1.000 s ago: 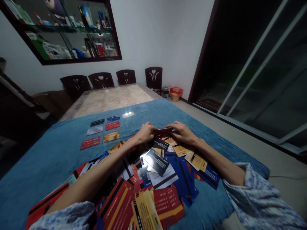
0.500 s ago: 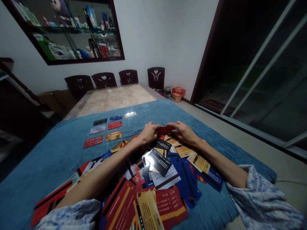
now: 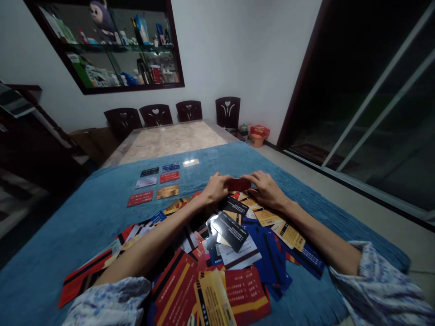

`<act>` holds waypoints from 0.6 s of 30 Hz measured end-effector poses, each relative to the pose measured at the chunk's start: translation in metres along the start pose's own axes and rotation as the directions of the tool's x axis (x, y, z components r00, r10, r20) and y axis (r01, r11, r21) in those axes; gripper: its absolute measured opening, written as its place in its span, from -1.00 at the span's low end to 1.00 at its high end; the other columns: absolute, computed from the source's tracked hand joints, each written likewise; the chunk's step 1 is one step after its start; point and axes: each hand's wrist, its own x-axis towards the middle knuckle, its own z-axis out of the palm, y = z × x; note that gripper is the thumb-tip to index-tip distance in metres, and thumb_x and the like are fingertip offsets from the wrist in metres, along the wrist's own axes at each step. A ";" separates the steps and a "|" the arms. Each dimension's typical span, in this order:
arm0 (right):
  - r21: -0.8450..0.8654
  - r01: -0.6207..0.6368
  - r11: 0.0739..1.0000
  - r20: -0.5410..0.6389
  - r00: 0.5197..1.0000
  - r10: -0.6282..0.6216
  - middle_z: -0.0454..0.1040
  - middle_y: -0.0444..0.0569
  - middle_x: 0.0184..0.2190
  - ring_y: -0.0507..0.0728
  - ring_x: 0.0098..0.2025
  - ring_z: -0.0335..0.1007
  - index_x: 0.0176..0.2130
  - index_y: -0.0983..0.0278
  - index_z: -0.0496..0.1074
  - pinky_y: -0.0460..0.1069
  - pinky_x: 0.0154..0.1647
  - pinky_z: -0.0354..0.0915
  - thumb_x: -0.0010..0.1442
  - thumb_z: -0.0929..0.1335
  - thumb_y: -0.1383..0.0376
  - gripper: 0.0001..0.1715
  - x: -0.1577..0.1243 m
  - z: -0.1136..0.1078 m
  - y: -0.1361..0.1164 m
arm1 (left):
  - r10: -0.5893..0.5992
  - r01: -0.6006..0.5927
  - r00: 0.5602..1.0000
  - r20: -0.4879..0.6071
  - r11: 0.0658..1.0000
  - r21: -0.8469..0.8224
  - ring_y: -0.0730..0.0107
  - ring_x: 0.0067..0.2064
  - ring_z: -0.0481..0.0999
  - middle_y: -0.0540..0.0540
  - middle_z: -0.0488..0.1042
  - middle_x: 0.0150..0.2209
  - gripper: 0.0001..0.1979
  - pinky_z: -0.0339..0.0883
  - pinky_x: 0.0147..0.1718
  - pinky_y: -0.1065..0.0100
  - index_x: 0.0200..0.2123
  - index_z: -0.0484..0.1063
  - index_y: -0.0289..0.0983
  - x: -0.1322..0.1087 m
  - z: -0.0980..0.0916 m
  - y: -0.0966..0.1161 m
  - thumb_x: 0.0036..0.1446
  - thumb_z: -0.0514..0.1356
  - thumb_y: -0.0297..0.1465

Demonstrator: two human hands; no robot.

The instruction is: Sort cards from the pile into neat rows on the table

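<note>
Between my two hands is a dark red card (image 3: 239, 184), gripped at its ends above the far edge of a card heap. My left hand (image 3: 217, 188) pinches its left end, and my right hand (image 3: 267, 189) has its right end; whether it is one card or a stack I cannot tell. Below them spreads the loose heap, with a black card (image 3: 231, 230), a white card with a dark stripe (image 3: 243, 256), blue cards (image 3: 267, 253), red cards (image 3: 175, 290) and yellow cards (image 3: 214, 299). Both forearms reach over the heap.
Left of the heap, several cards lie apart in rows, among them a gold card (image 3: 167, 192) and a red card (image 3: 140, 198). A blue cloth (image 3: 102, 203) covers the near table. Chairs (image 3: 227, 112) stand beyond the stone-patterned tabletop (image 3: 163, 138); a glass door (image 3: 367, 99) is at right.
The view has swung slightly left, so everything sits further right in the picture. Both hands still hold the red card, which now shows a little more of its face.
</note>
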 end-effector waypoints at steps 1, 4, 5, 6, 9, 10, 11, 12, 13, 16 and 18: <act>-0.010 0.010 1.000 -0.013 1.000 -0.010 0.48 0.12 -0.12 0.26 -0.08 0.32 0.13 0.26 0.37 0.08 -0.15 0.20 0.21 0.34 0.39 -0.52 0.000 0.000 -0.001 | -0.002 0.002 1.000 -0.003 1.000 -0.006 0.18 -0.09 0.44 -0.14 0.60 -0.20 -0.58 0.35 -0.04 0.21 -0.05 0.56 -0.27 -0.001 -0.002 0.001 0.05 0.09 -0.58; -0.031 0.026 0.999 -0.042 0.999 -0.027 0.46 0.13 -0.10 0.26 -0.08 0.31 0.14 0.25 0.35 0.08 -0.14 0.20 0.21 0.35 0.35 -0.50 0.001 -0.001 -0.002 | -0.005 0.004 1.000 -0.024 1.000 -0.029 0.18 -0.09 0.44 -0.13 0.60 -0.18 -0.56 0.36 -0.05 0.22 -0.03 0.55 -0.27 -0.002 -0.005 0.003 0.04 0.09 -0.60; -0.037 0.026 0.999 -0.050 0.998 -0.028 0.46 0.13 -0.09 0.27 -0.08 0.31 0.15 0.25 0.35 0.09 -0.14 0.20 0.21 0.36 0.34 -0.50 0.002 -0.001 -0.002 | -0.004 0.003 1.000 -0.030 0.999 -0.035 0.18 -0.09 0.44 -0.13 0.60 -0.18 -0.55 0.36 -0.05 0.22 -0.02 0.55 -0.27 -0.003 -0.005 0.003 0.04 0.08 -0.60; -0.045 0.027 0.999 -0.061 0.998 -0.030 0.46 0.14 -0.09 0.27 -0.08 0.31 0.15 0.25 0.35 0.09 -0.14 0.20 0.21 0.36 0.32 -0.50 0.002 -0.002 -0.003 | -0.004 0.002 0.999 -0.034 0.999 -0.038 0.18 -0.09 0.44 -0.13 0.60 -0.19 -0.55 0.36 -0.05 0.21 -0.02 0.55 -0.27 -0.003 -0.006 0.003 0.05 0.08 -0.60; -0.073 0.032 0.997 -0.083 0.996 -0.038 0.44 0.17 -0.07 0.29 -0.07 0.30 0.15 0.26 0.36 0.11 -0.13 0.20 0.20 0.36 0.31 -0.49 0.003 -0.002 -0.003 | -0.004 0.002 0.999 -0.037 0.999 -0.048 0.18 -0.10 0.44 -0.13 0.59 -0.20 -0.56 0.36 -0.05 0.21 -0.02 0.54 -0.27 -0.004 -0.004 0.002 0.05 0.08 -0.60; -0.081 0.034 0.996 -0.085 0.996 -0.041 0.44 0.17 -0.07 0.29 -0.07 0.30 0.15 0.26 0.36 0.11 -0.13 0.19 0.20 0.36 0.31 -0.48 0.003 -0.002 -0.004 | -0.005 0.003 0.999 -0.038 0.999 -0.052 0.18 -0.10 0.44 -0.13 0.59 -0.20 -0.55 0.37 -0.05 0.21 -0.02 0.54 -0.27 -0.004 -0.004 0.002 0.05 0.08 -0.60; -0.087 0.036 0.996 -0.084 0.995 -0.043 0.44 0.17 -0.07 0.29 -0.07 0.30 0.16 0.25 0.36 0.12 -0.12 0.19 0.20 0.35 0.32 -0.48 0.003 -0.002 -0.004 | -0.008 0.005 0.999 -0.039 0.998 -0.056 0.19 -0.10 0.44 -0.13 0.58 -0.21 -0.55 0.37 -0.05 0.21 -0.02 0.54 -0.27 -0.004 -0.003 0.002 0.04 0.08 -0.61; -0.092 0.038 0.995 -0.082 0.996 -0.045 0.44 0.17 -0.07 0.29 -0.06 0.29 0.16 0.25 0.36 0.13 -0.11 0.19 0.20 0.35 0.32 -0.47 0.003 -0.001 -0.004 | -0.009 0.007 0.999 -0.039 0.998 -0.059 0.19 -0.10 0.43 -0.13 0.58 -0.21 -0.56 0.37 -0.05 0.21 -0.03 0.54 -0.27 -0.004 -0.002 0.002 0.04 0.08 -0.61; -0.096 0.039 0.995 -0.080 0.996 -0.047 0.45 0.17 -0.07 0.30 -0.06 0.29 0.17 0.24 0.36 0.13 -0.10 0.19 0.20 0.34 0.33 -0.47 0.003 -0.001 -0.005 | -0.010 0.008 0.999 -0.037 0.998 -0.061 0.19 -0.10 0.43 -0.13 0.58 -0.22 -0.56 0.37 -0.04 0.21 -0.04 0.54 -0.27 -0.004 -0.002 0.002 0.04 0.08 -0.61; -0.111 0.044 0.993 -0.081 0.995 -0.054 0.44 0.19 -0.06 0.32 -0.05 0.27 0.19 0.27 0.35 0.15 -0.10 0.20 0.21 0.32 0.33 -0.46 0.003 0.001 -0.005 | -0.012 0.009 0.999 -0.047 0.998 -0.064 0.19 -0.09 0.43 -0.12 0.57 -0.20 -0.57 0.36 -0.02 0.21 -0.03 0.53 -0.26 -0.005 -0.003 0.002 0.05 0.09 -0.60; -0.121 0.046 0.992 -0.098 0.994 -0.058 0.42 0.21 -0.02 0.33 -0.02 0.26 0.19 0.27 0.36 0.16 -0.09 0.21 0.21 0.32 0.33 -0.45 0.003 0.002 -0.006 | -0.016 0.011 0.998 -0.064 0.998 -0.069 0.20 -0.09 0.43 -0.11 0.57 -0.18 -0.54 0.35 -0.01 0.21 0.02 0.49 -0.25 -0.007 -0.004 0.003 0.05 0.09 -0.60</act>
